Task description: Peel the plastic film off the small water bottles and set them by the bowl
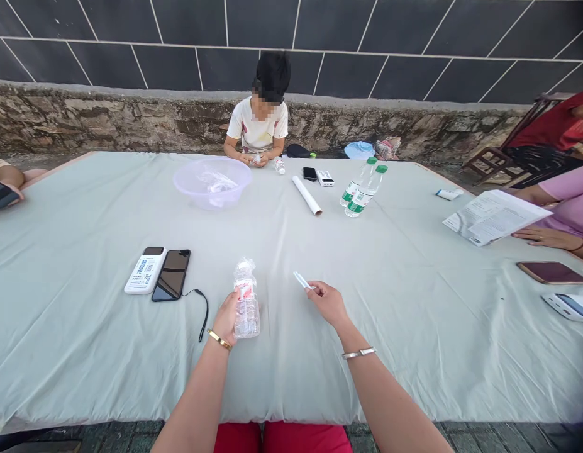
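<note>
A small clear plastic bottle (pixel 246 308) with a red-and-white label stands upright, or nearly so, in front of me, a crinkled clear film around its top. My left hand (pixel 226 316) is closed around its left side. To the right, my right hand (pixel 327 302) pinches a thin pale stick (pixel 301 280), which looks like a straw or a pair of straws; its lower end is hidden by the fingers. The two hands are apart over the cloth. Left of the bottle lie a black phone (pixel 172 275) with a wrist strap and a white power bank (pixel 146 270).
A pale cloth covers the table (pixel 390 302). Farther back are a purple basin (pixel 212 182), a white roll (pixel 307 195) and two water bottles (pixel 364 192). A person (pixel 259 126) sits opposite, handling something small. At right, another person holds papers (pixel 496 216) near a phone (pixel 551 272).
</note>
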Available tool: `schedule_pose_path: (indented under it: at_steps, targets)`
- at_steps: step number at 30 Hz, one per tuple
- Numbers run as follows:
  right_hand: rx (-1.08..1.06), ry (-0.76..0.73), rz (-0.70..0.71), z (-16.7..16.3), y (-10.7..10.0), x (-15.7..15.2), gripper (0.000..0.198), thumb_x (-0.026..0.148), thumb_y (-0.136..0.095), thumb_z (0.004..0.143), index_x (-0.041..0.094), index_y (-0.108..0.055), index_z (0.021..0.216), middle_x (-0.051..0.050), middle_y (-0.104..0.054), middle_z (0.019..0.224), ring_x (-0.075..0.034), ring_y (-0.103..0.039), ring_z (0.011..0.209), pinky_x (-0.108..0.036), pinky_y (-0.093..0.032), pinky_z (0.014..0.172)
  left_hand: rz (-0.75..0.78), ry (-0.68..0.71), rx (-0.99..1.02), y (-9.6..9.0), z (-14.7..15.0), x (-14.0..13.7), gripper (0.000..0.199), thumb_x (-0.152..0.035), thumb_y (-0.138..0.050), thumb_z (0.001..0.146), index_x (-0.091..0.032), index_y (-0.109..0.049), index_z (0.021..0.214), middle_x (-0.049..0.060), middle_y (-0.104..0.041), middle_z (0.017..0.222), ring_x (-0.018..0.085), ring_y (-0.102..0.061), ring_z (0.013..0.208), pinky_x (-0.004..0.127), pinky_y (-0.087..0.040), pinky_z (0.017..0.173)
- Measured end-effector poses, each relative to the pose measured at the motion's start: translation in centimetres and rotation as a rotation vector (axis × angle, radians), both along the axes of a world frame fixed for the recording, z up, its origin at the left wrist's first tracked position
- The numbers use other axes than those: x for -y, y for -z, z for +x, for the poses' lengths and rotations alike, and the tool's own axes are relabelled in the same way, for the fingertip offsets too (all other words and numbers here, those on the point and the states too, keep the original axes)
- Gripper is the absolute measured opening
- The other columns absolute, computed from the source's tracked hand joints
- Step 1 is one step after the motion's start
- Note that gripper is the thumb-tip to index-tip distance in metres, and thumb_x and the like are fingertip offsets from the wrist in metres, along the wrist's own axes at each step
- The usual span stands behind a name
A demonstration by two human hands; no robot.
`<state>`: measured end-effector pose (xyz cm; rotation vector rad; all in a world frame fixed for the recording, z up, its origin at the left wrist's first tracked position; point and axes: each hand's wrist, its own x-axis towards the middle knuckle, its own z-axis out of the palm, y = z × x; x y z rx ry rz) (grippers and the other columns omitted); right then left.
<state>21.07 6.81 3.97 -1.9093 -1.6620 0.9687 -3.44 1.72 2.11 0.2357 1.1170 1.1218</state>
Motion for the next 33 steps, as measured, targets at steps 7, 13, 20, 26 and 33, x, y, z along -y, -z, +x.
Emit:
schedule_pose_path:
  at_steps: [7,13,20,26,33]
  targets:
    - [0.485,0.025,0.161,-1.6,2.6,-0.6,0.034,0.032,-0.05,0.087,0.019,-0.061,0.116,-0.013,-0.058,0.114,-0.026,-0.052,0.107,-0.035,-0.038,0.088,0.107,-0.079,-0.044,0.3,2.2,0.6,0.048,-0.056,-0.073,0.065,-0.019,-0.055,0.09,0.0,-0.063,0.068,0.015,-0.061,0.056,0.028,-0.049,0.053]
    - [0.027,-0.094,0.239,-6.6,1.7,2.9,0.029,0.045,-0.044,0.089,0.02,-0.058,0.096,-0.006,-0.063,0.089,-0.018,-0.056,0.077,-0.029,-0.043,0.07,0.157,-0.164,-0.139,0.9,3.6,0.9,0.052,-0.056,-0.074,0.063,-0.02,-0.056,0.098,0.001,-0.066,0.076,0.016,-0.063,0.064,0.029,-0.049,0.06]
    - [-0.24,-0.187,0.246,-10.5,2.3,4.6,0.036,0.048,-0.042,0.087,0.022,-0.038,0.063,0.005,-0.042,0.057,-0.012,-0.039,0.054,-0.024,-0.03,0.053,0.171,-0.224,-0.286,1.6,3.6,1.2,0.049,-0.048,-0.075,0.067,-0.022,-0.058,0.105,0.006,-0.068,0.098,0.02,-0.065,0.086,0.028,-0.049,0.072]
    - [-0.426,-0.008,0.189,-9.6,2.8,4.0,0.031,0.038,-0.044,0.084,0.023,-0.032,0.059,0.006,-0.039,0.05,-0.011,-0.041,0.05,-0.024,-0.034,0.053,0.169,-0.241,-0.117,1.0,2.8,1.2,0.047,-0.05,-0.075,0.065,-0.02,-0.058,0.097,0.001,-0.067,0.079,0.019,-0.066,0.075,0.029,-0.049,0.068]
    - [-0.761,0.15,-0.133,-10.5,2.1,4.4,0.032,0.051,-0.05,0.08,0.023,-0.041,0.066,0.005,-0.051,0.053,-0.012,-0.048,0.046,-0.026,-0.043,0.048,0.167,-0.261,-0.015,0.4,1.4,0.7,0.043,-0.05,-0.077,0.062,-0.018,-0.059,0.086,-0.001,-0.063,0.07,0.017,-0.063,0.066,0.03,-0.049,0.064]
